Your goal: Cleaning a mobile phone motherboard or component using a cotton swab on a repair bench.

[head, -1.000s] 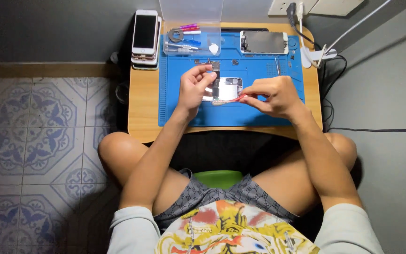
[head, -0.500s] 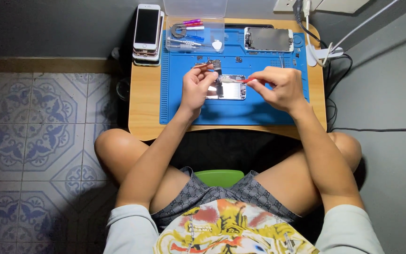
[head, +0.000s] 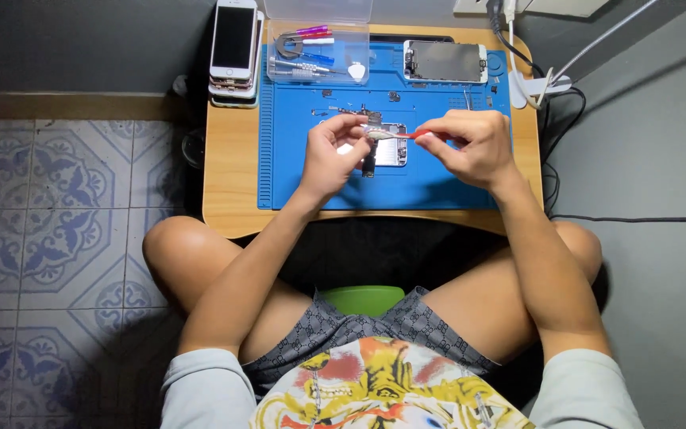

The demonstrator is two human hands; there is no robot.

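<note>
Far left, a stack of phones (head: 233, 48) sits at the edge of the low wooden table (head: 228, 183), overhanging slightly; a knock would send it to the tiled floor. Next, a clear parts tray (head: 317, 49) with tools rests at the top of the blue work mat (head: 311, 171). The left hand (head: 329, 155) is closed in a pinch on a small part at the top of the opened phone body (head: 383, 147), which lies mid-mat. The right hand (head: 470, 147) grips a red-handled tool (head: 406, 135), its metal tip meeting the left fingers above the phone body. A detached screen (head: 445, 61) lies at the mat's upper right. Risks, as judged: the tip could slip and gouge the exposed board or a ribbon; loose screws (head: 395, 96) scattered nearby could be swept off by a wrist.
</note>
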